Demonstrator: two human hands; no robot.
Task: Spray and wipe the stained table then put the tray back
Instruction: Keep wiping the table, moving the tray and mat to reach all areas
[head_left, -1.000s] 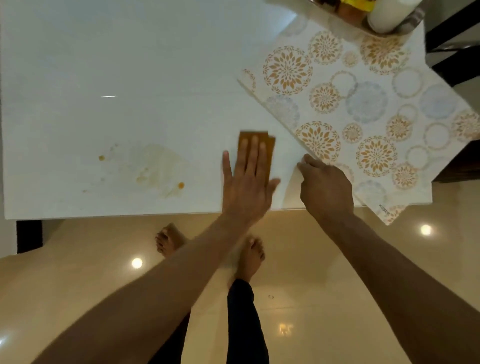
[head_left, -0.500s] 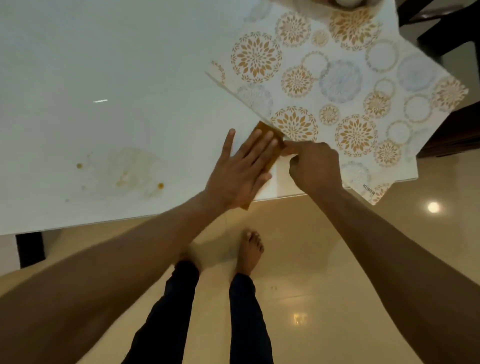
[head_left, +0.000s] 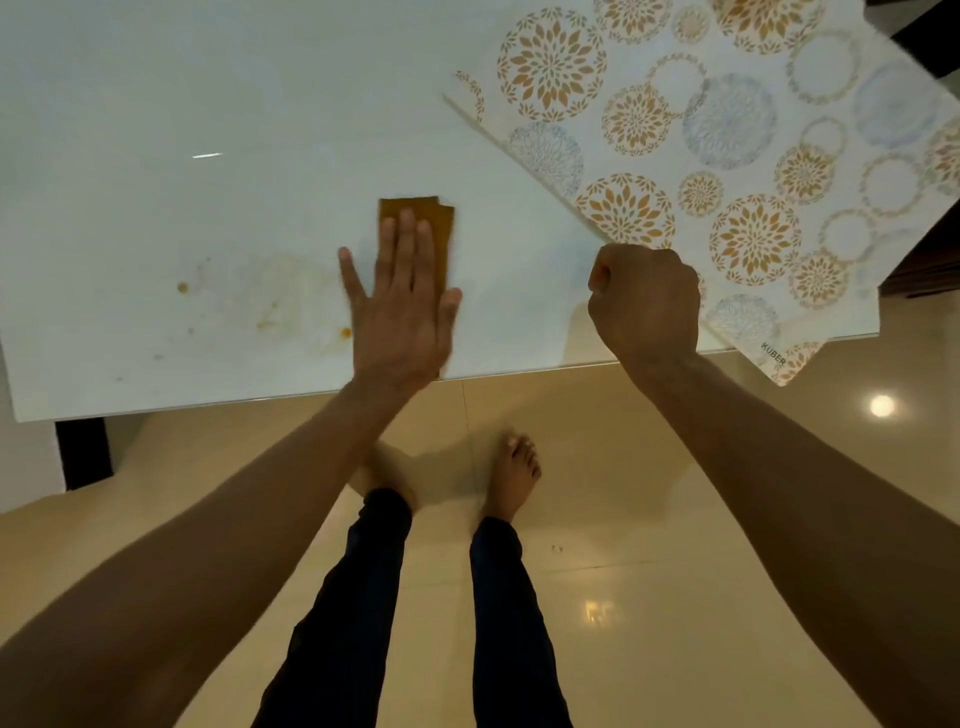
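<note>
Left hand flat on cloth, near the table's front edge

Bare feet (head_left: 511, 478) stand on the floor just short of the table (head_left: 156, 104). The left hand (head_left: 402, 306), fingers together and flat, presses the brown cloth (head_left: 415, 208) beside the stain (head_left: 270, 306); the right hand (head_left: 647, 304) is fisted at the patterned mat (head_left: 727, 130). Bare tabletop spreads beyond.

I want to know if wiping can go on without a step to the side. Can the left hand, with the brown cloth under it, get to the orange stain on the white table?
Probably yes: the left hand presses the folded brown cloth flat beside the orange stain, and only bare white table lies between.
</note>
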